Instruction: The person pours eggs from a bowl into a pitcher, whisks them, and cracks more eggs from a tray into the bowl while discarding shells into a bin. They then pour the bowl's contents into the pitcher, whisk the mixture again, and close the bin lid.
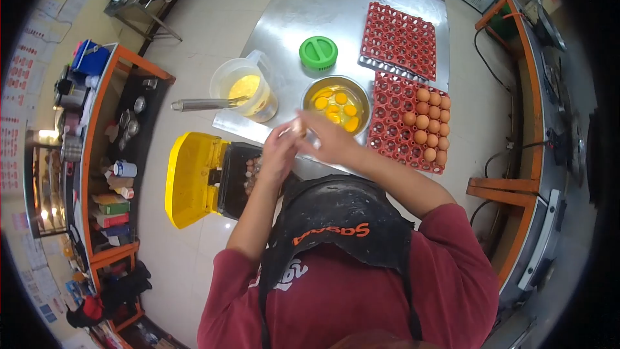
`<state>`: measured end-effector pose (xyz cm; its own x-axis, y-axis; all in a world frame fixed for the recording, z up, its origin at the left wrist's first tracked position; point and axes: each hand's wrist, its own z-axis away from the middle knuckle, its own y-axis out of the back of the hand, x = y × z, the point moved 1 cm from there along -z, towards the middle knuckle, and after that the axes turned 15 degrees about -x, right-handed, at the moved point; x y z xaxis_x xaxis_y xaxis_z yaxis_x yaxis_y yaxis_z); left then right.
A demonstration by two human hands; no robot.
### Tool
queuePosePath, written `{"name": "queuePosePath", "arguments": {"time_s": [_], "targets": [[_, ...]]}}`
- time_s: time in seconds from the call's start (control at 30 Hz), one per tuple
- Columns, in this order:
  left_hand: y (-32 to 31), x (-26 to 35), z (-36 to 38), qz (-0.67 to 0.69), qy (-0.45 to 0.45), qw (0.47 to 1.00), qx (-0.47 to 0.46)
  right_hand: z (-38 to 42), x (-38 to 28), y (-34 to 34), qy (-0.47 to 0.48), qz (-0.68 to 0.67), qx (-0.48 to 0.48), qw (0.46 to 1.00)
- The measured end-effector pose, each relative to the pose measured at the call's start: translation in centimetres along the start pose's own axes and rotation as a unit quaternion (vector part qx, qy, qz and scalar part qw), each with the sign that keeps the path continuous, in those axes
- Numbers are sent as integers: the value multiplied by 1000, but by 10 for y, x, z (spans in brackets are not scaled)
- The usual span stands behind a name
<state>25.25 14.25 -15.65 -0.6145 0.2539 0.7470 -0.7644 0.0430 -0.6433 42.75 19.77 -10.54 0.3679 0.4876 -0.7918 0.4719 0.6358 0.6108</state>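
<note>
My left hand (278,150) and my right hand (328,139) meet at the table's front edge, fingers closed round a small pale eggshell (298,128). Just beyond my right hand, a steel bowl (310,82) holds several yolks (341,98) in clear egg white. To the left of the bowl stands a clear jug (263,68) with yellow liquid and a whisk (200,105) resting in it. Right of the bowl, a red egg tray (389,100) carries several brown eggs (434,118) on its right side. Whether the shell is whole or split is hard to see.
A green lid-like item (318,53) lies behind the bowl on the steel table (284,22). Stacked red trays (398,40) sit at the back right. Below the table's left front edge, an open bin with a yellow lid (187,179) contains eggshells (251,171). Orange-framed shelves (106,90) stand left.
</note>
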Motion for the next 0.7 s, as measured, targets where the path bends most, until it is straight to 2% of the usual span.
{"name": "queuePosePath", "arguments": {"time_s": [0.03,0.07,0.1,0.13,0.2,0.23,0.27,0.3,0.33,0.37,0.4,0.43,0.47,0.5,0.53,0.63,0.67,0.7], "targets": [[9,-1,20,5,-8,1000,26,-2,-13,-8,30,-23,-35,999],[21,-3,40,11,-16,999,50,-7,-16,-24,71,-14,-23,997],[52,-9,67,41,-6,999,30,-8,-11,-34,109,-3,-8,994],[85,-18,91,72,6,997,9,-3,-2,-31,100,9,-20,995],[122,-34,135,27,-31,994,103,6,14,-21,80,31,-45,995],[155,-48,155,34,-26,985,169,18,23,-7,38,30,-21,999],[185,-60,169,42,-22,971,236,32,39,11,41,44,18,998],[202,-66,180,62,7,960,273,56,52,31,-26,70,77,994],[210,-71,184,82,34,946,311,79,62,54,-138,72,109,982],[207,-72,180,18,96,931,351,100,71,78,-174,161,157,959],[199,-64,177,-49,157,907,389,120,80,106,-228,179,110,951],[193,-59,172,-117,212,874,422,139,81,124,-310,234,109,915],[225,-80,170,-207,199,879,381,156,87,137,-354,248,105,896],[220,-78,164,-295,218,872,325,173,93,150,-398,262,97,874],[210,-75,155,-380,235,855,265,189,103,161,-408,239,86,877],[120,-56,113,-461,171,859,144,212,113,149,-420,131,4,898],[107,-63,99,-432,156,883,93,217,114,141,-417,91,-27,904],[78,-62,78,-452,131,881,40,223,111,126,-412,172,-2,895]]}}
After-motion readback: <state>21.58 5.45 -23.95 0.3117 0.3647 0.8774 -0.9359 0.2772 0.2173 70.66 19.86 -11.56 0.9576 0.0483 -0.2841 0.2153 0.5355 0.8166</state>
